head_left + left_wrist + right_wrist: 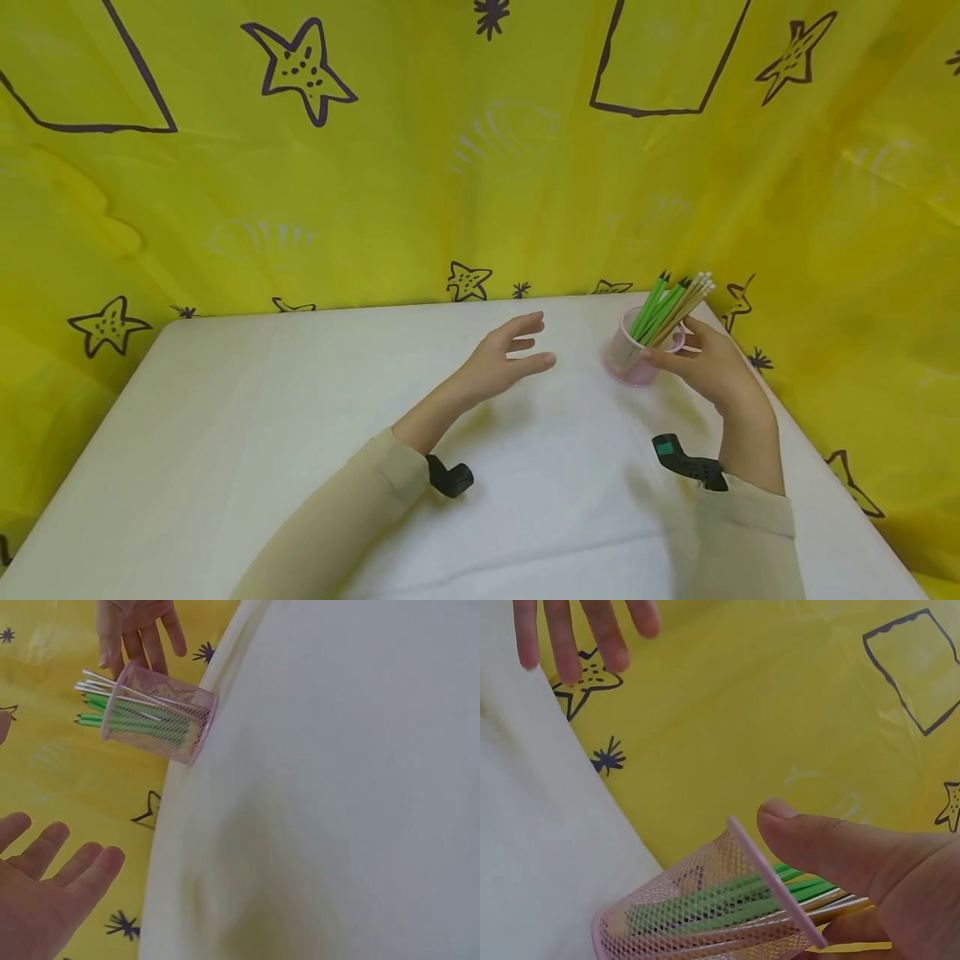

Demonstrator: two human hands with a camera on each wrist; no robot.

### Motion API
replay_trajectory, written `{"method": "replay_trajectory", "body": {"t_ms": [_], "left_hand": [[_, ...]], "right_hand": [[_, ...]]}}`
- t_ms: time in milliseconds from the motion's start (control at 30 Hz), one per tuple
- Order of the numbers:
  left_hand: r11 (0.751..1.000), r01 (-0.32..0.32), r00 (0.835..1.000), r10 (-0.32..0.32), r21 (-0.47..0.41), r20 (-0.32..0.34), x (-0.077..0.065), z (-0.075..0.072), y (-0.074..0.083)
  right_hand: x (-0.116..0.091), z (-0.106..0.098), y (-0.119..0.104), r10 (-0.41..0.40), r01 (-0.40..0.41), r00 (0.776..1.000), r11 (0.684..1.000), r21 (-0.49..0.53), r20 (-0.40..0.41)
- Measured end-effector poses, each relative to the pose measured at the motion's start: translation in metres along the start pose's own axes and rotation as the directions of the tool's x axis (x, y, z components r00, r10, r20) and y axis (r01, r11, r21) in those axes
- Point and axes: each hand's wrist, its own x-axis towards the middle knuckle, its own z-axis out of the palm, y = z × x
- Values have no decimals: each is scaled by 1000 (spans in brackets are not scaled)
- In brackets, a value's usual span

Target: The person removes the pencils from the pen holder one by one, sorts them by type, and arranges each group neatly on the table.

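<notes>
A pink mesh pencil cup (pixel 624 357) stands upright at the table's far right. It holds several green pencils (pixel 649 318) and several light wooden sticks (pixel 684 310) with white ends. My right hand (pixel 712 367) is at the cup's right side, thumb on the near side and fingers behind. In the right wrist view the thumb (pixel 817 844) lies extended by the rim; whether it touches is unclear. My left hand (pixel 498 362) hovers left of the cup, fingers spread and holding nothing. The left wrist view shows its fingers (pixel 82 874) apart from the cup.
A white-covered table (pixel 247 400) spreads beneath both arms. Yellow sheeting (pixel 390 192) with drawn stars and fish hangs behind it and along its sides. Dark wrist cameras (pixel 686 465) sit on both wrists.
</notes>
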Motion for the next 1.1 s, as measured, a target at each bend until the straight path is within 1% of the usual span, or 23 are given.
{"method": "replay_trajectory", "body": {"t_ms": [100,300,433,500,600,700,800,900,1100], "left_hand": [[1000,26,1000,-26,2,0,11,12,-4],[997,73,997,-73,6,-1,35,37,-10],[996,78,997,-77,32,-21,48,46,-11],[996,77,997,-76,42,-29,53,48,-11],[995,81,996,-79,52,-28,58,50,-10],[994,91,996,-90,62,-22,58,49,-11],[993,102,995,-101,63,-21,57,46,-13],[994,98,995,-97,45,-23,54,42,-15],[998,67,997,-67,17,-26,45,27,-22]], "right_hand": [[1,3,4,3,-2,1000,999,39,-5],[7,9,13,43,-40,999,991,129,-24],[12,15,12,37,-27,998,981,190,-50],[14,18,11,22,-12,999,979,205,-47],[15,21,11,4,2,1000,977,213,-30],[16,26,10,-21,23,1000,976,214,-12],[18,32,7,-71,69,997,973,222,-1],[20,39,3,-122,115,992,963,242,16],[24,56,-9,-209,180,975,942,285,76]]}}
